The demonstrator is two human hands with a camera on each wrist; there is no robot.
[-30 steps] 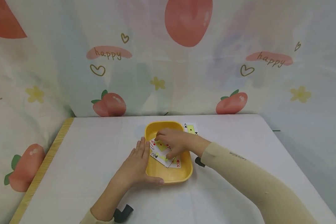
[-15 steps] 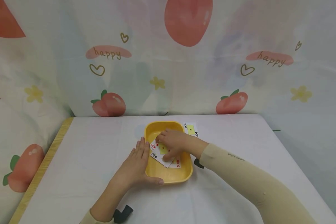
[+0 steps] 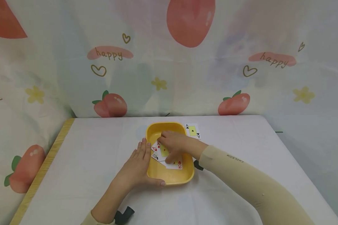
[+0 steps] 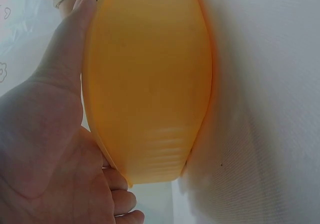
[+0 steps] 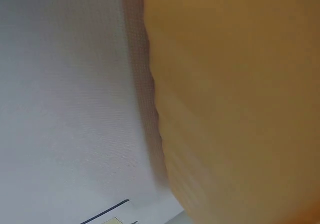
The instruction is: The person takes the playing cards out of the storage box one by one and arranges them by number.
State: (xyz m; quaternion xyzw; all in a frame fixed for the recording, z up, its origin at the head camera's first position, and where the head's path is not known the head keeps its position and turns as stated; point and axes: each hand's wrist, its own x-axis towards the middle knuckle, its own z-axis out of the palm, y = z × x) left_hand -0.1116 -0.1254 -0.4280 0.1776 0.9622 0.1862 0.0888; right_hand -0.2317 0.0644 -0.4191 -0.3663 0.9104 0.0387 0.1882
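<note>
A yellow plastic tray [image 3: 170, 177] stands on the white-covered table with several playing cards in it. My left hand [image 3: 133, 170] rests along its left rim, fingers straight and thumb at the front rim; the left wrist view shows this hand [image 4: 47, 134] against the outer wall. Reaching over the right rim, my right hand [image 3: 175, 145] pinches an ace of diamonds [image 3: 164, 151] between thumb and curled fingers. Around that card show an ace of hearts [image 3: 154, 148], a two of clubs [image 3: 156, 157] and a hearts card [image 3: 174, 166]. In the right wrist view the tray wall hides the hand.
An ace of clubs [image 3: 192, 131] lies on the table just beyond the tray's right rim. A patterned cloth [image 3: 174, 100] hangs behind the table. A wooden edge [image 3: 42, 168] runs down the table's left side.
My right hand has drawn slightly right, and the ace of diamonds has turned and shifted with it. More of the ace of hearts and the hearts card shows. The left hand stays put.
</note>
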